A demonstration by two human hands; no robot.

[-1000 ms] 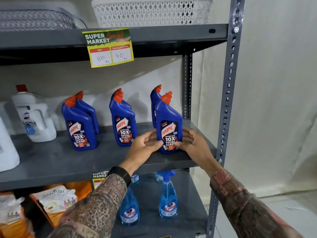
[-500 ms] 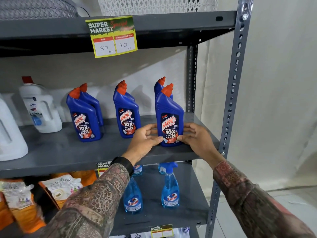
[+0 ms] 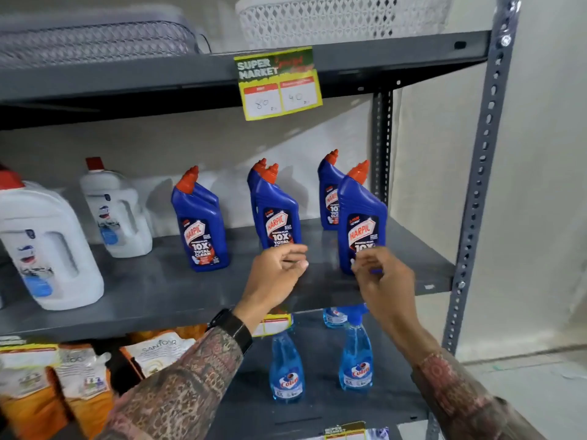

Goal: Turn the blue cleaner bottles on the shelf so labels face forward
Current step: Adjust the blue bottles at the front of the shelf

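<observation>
Several blue cleaner bottles with orange caps stand in three pairs on the grey middle shelf (image 3: 158, 290). The left front bottle (image 3: 201, 230), middle front bottle (image 3: 279, 217) and right front bottle (image 3: 362, 223) show their labels forward. The right rear bottle (image 3: 328, 198) is angled, its label half hidden. My left hand (image 3: 276, 274) hovers in front of the middle bottle's base, fingers loosely curled and holding nothing. Just before the right front bottle's base is my right hand (image 3: 384, 281), fingers bent and apart, gripping nothing.
Two white jugs (image 3: 47, 246) (image 3: 116, 211) stand at the shelf's left. A price tag (image 3: 278, 84) hangs from the shelf above, under a white basket (image 3: 343, 17). Below are light-blue spray bottles (image 3: 355, 357) and orange pouches (image 3: 82, 376). The steel upright (image 3: 476, 192) bounds the right side.
Both hands have let go of the right front bottle and drawn back; my left hand shifted left toward the middle pair. The camera view swung left.
</observation>
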